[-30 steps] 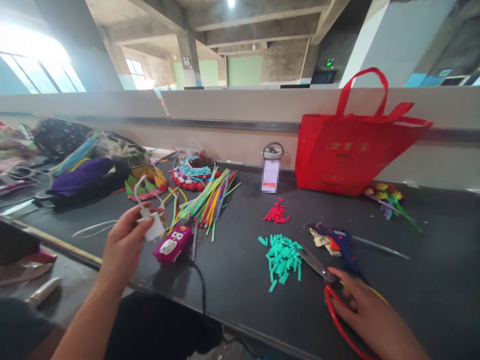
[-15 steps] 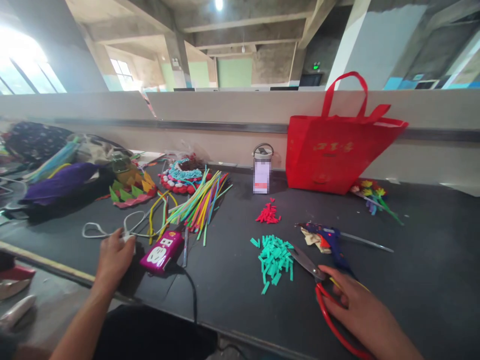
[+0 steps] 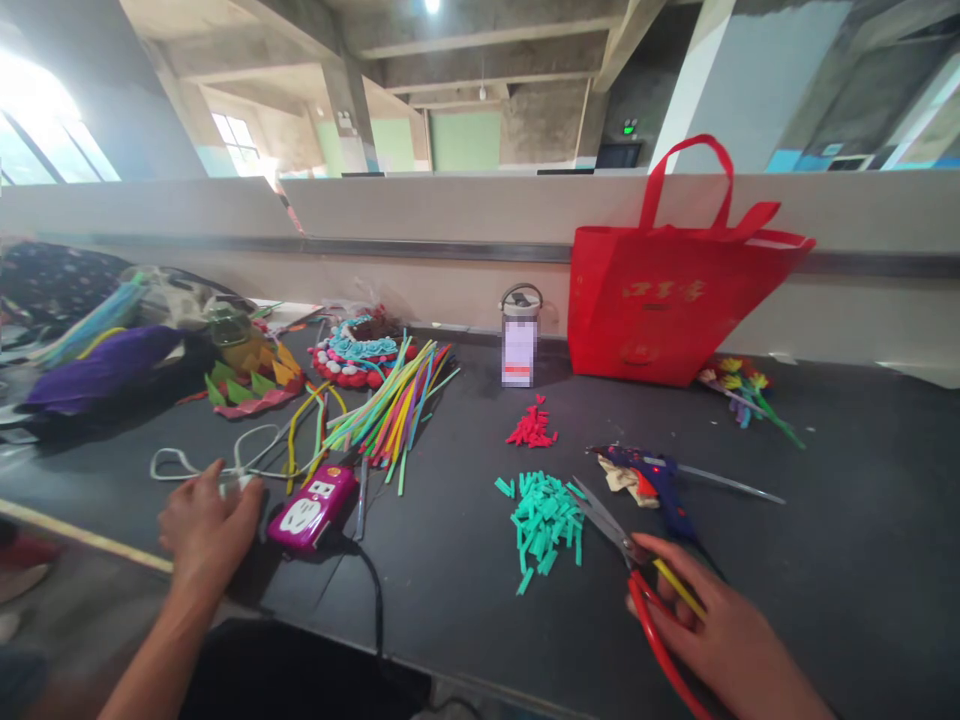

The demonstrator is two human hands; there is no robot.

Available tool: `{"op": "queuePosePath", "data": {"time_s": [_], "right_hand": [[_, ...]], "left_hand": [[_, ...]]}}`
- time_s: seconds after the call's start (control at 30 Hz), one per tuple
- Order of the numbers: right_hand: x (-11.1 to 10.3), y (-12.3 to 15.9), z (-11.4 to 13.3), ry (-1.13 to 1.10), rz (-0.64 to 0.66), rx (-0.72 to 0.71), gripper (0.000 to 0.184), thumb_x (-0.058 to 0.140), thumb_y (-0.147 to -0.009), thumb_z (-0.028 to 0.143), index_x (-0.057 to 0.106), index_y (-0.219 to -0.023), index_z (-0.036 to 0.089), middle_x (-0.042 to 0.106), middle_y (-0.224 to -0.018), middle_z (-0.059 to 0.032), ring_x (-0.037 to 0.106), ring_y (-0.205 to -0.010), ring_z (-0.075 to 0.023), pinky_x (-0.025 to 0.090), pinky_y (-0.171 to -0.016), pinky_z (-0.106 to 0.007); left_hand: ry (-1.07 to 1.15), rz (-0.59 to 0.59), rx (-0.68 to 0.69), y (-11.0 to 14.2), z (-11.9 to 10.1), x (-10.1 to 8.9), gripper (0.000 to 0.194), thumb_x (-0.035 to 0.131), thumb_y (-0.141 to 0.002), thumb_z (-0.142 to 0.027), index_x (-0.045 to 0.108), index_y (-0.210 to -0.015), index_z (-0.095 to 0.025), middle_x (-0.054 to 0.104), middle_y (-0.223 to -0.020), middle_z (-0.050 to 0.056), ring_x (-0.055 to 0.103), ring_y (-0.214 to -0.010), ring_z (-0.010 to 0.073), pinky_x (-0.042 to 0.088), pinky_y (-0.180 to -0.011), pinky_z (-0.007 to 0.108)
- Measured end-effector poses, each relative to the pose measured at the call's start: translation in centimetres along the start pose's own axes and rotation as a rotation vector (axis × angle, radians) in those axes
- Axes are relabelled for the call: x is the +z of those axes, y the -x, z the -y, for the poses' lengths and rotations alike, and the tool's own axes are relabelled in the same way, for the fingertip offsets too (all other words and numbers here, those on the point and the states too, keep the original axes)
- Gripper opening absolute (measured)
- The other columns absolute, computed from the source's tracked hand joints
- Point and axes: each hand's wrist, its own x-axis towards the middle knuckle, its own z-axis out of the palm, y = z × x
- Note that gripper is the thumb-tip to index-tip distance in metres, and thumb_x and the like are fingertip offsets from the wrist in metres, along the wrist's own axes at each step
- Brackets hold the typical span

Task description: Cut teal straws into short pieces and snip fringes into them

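Note:
My left hand [image 3: 206, 525] is closed around a small white block on a white cable [image 3: 176, 462], probably a plug; the fingers hide part of it. Just right of this hand lies a magenta power socket [image 3: 313, 508] with a black cord. My right hand [image 3: 712, 610] grips scissors [image 3: 626, 545] with red handles, their blades slightly apart and pointing toward a pile of teal cut pieces [image 3: 546, 522]. A thin yellow piece [image 3: 679, 588] also shows at the right fingers. Behind the teal pile is a smaller heap of red pieces [image 3: 534, 427].
A blue glue gun [image 3: 660, 480] with a glue stick lies beyond my right hand. Coloured strips [image 3: 401, 405] and flower decorations [image 3: 356, 350] lie left of centre. A phone [image 3: 519, 352], a red bag [image 3: 667, 300] and small flowers [image 3: 739, 385] stand or lie toward the back.
The view has shifted slightly. My left hand has settled further over the white block, its fingers more spread around it. The scissors have turned a little, their blades showing a narrow gap.

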Motion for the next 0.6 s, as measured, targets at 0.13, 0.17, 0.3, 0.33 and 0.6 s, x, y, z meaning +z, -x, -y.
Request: {"op": "queuePosePath", "data": {"time_s": [0.13, 0.17, 0.3, 0.33, 0.6], "right_hand": [[-0.5, 0.3, 0.9, -0.181, 0.062, 0.095, 0.052, 0.064, -0.073, 0.051, 0.062, -0.119, 0.025, 0.072, -0.085, -0.0019, 0.069, -0.072, -0.0184, 0.056, -0.066, -0.024], [-0.5, 0.4, 1.0, -0.239, 0.058, 0.117, 0.053, 0.066, -0.072, 0.051, 0.062, -0.118, 0.025, 0.073, -0.090, -0.0030, 0.070, -0.077, -0.0195, 0.056, -0.068, -0.024], [-0.5, 0.5, 1.2, -0.520, 0.031, 0.176, 0.056, 0.072, -0.068, 0.050, 0.061, -0.117, 0.025, 0.072, -0.093, -0.0047, 0.070, -0.086, -0.0217, 0.056, -0.068, -0.024], [-0.5, 0.5, 1.1, -0.572, 0.045, 0.198, 0.057, 0.074, -0.068, 0.052, 0.061, -0.117, 0.025, 0.071, -0.086, -0.0037, 0.069, -0.076, -0.0201, 0.055, -0.059, -0.023], [-0.4, 0.4, 2.5, -1.029, 0.241, 0.270, 0.063, 0.076, -0.068, 0.056, 0.058, -0.120, 0.025, 0.046, -0.066, 0.0047, 0.044, -0.047, -0.0080, 0.037, -0.035, -0.018]], "left_hand": [[-0.075, -0.286, 0.125, 1.4, -2.4, -0.6, 0.049, 0.053, -0.082, -0.049, 0.056, -0.123, -0.023, 0.055, -0.128, 0.011, 0.045, -0.128, 0.0344, 0.029, -0.108, 0.051], [-0.042, -0.324, 0.194, 1.9, -3.2, -0.8, 0.046, 0.053, -0.083, -0.047, 0.058, -0.121, -0.023, 0.056, -0.127, 0.011, 0.045, -0.127, 0.0328, 0.027, -0.110, 0.049], [0.151, -0.224, 0.362, 4.7, -7.9, -1.1, 0.031, 0.056, -0.083, -0.042, 0.063, -0.108, -0.025, 0.062, -0.114, 0.006, 0.054, -0.114, 0.0275, 0.038, -0.102, 0.041], [0.218, -0.138, 0.393, 5.5, -9.3, -0.9, 0.028, 0.056, -0.084, -0.040, 0.064, -0.105, -0.025, 0.064, -0.108, 0.005, 0.056, -0.109, 0.0265, 0.040, -0.098, 0.039], [0.478, 0.531, 0.763, 10.0, -21.6, 4.7, 0.016, 0.053, -0.084, -0.020, 0.068, -0.088, -0.021, 0.071, -0.087, 0.004, 0.061, -0.087, 0.0191, 0.044, -0.085, 0.033]]}}
